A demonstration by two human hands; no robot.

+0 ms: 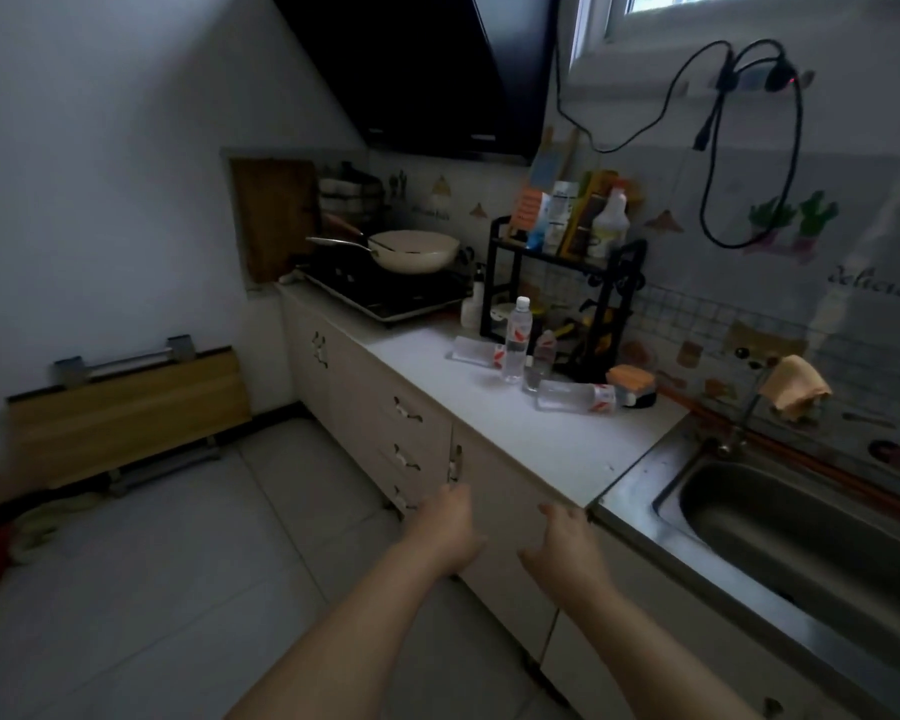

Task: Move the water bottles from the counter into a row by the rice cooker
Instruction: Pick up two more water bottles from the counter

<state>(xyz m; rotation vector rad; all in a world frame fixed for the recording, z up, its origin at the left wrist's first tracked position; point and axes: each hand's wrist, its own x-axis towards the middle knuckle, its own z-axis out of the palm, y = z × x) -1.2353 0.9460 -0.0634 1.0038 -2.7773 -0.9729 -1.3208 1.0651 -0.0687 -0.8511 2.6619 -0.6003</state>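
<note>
Clear water bottles with red-and-white labels sit on the white counter (541,449) near a black rack. One bottle (516,340) stands upright with a white cap. A second bottle (476,351) lies on its side to its left. A third bottle (575,396) lies on its side to the right. A smaller bottle (541,358) stands between them. My left hand (445,530) and my right hand (567,548) hover in front of the cabinet, below the counter edge, fingers apart and holding nothing. No rice cooker is in view.
A black two-tier rack (562,283) with condiment bottles stands behind the water bottles. A cream pan (411,249) rests on the stove (385,296) at left. A steel sink (801,527) is at right, with a sponge (631,379) near it. A folded wooden table (126,407) leans against the left wall.
</note>
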